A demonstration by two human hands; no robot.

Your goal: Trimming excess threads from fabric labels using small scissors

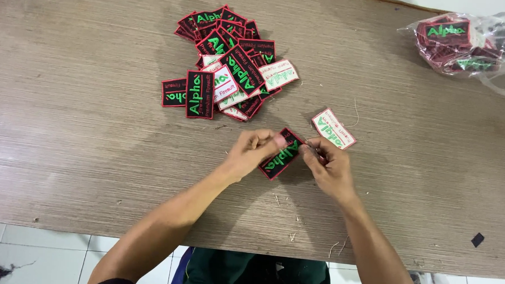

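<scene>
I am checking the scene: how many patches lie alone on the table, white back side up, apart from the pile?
1. The white-backed patch lies just beyond the right hand, apart from the pile. Others in the pile also show white.

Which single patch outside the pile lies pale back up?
The loose patch just beyond the right hand, white side up; the held patch shows black.

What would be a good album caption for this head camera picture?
Both hands, left hand and right hand, hold one black embroidered patch above a wooden table, near a pile of patches.
</scene>
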